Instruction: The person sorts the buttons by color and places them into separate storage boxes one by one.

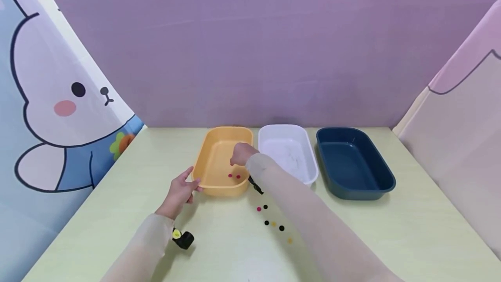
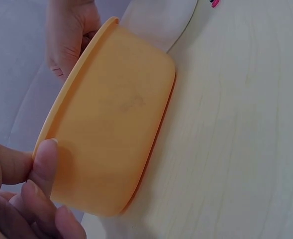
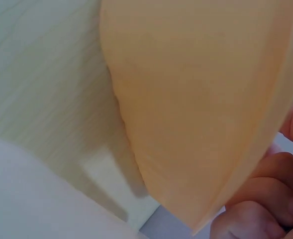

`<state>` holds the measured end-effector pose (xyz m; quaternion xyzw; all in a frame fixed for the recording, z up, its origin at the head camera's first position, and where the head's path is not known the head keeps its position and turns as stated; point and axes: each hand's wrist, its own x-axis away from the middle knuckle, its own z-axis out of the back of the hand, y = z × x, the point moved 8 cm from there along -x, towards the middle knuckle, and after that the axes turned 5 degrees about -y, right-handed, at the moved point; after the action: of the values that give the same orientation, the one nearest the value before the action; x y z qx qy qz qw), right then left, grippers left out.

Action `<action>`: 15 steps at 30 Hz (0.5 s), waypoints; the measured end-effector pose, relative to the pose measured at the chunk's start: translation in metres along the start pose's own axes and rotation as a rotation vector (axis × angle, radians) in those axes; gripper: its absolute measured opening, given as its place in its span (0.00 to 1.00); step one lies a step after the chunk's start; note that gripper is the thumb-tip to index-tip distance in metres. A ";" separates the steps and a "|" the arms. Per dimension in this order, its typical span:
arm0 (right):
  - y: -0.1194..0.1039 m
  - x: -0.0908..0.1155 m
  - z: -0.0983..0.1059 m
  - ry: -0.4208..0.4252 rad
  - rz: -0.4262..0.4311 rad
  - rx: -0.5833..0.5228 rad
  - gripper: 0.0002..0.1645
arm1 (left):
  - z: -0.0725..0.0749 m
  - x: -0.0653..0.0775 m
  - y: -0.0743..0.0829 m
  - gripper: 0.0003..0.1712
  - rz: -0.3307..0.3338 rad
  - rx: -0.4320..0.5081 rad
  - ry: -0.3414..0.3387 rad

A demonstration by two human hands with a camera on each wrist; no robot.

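My left hand (image 1: 179,196) pinches the near left corner of an orange tray (image 1: 200,166), gripping its rim between thumb and fingers. In the left wrist view the thumb tip lies against the outer wall. Above the tray's right side hangs my right hand (image 1: 243,153), fingers curled and pointing down. A small magenta disc (image 1: 231,164) shows at its fingertips. Two more magenta discs (image 1: 238,176) lie on the tray floor below. In the right wrist view the tray wall (image 3: 191,99) hides the fingertips, and only the curled fingers (image 3: 270,189) appear behind the rim.
A white tray (image 1: 314,169) stands just right of the orange one, with a dark blue tray (image 1: 354,194) beyond it. Several small black, yellow and magenta discs, including a black disc (image 1: 282,228), lie on the pale table (image 1: 231,247) beneath the right forearm. A purple curtain (image 1: 250,55) hangs behind.
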<state>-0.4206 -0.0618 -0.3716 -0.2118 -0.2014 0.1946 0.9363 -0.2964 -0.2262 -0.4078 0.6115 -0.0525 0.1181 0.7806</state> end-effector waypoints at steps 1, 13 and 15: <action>0.000 0.001 0.001 0.001 -0.002 0.004 0.18 | 0.000 0.000 0.000 0.37 0.000 0.000 0.000; -0.004 0.029 0.008 -0.010 0.117 0.044 0.15 | 0.001 0.000 0.001 0.37 -0.004 -0.015 -0.003; -0.005 0.033 0.009 -0.030 0.173 0.020 0.11 | 0.000 0.001 0.002 0.37 -0.003 -0.022 -0.005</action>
<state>-0.3960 -0.0482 -0.3522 -0.2161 -0.1944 0.2800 0.9149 -0.2963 -0.2259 -0.4055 0.6034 -0.0549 0.1148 0.7872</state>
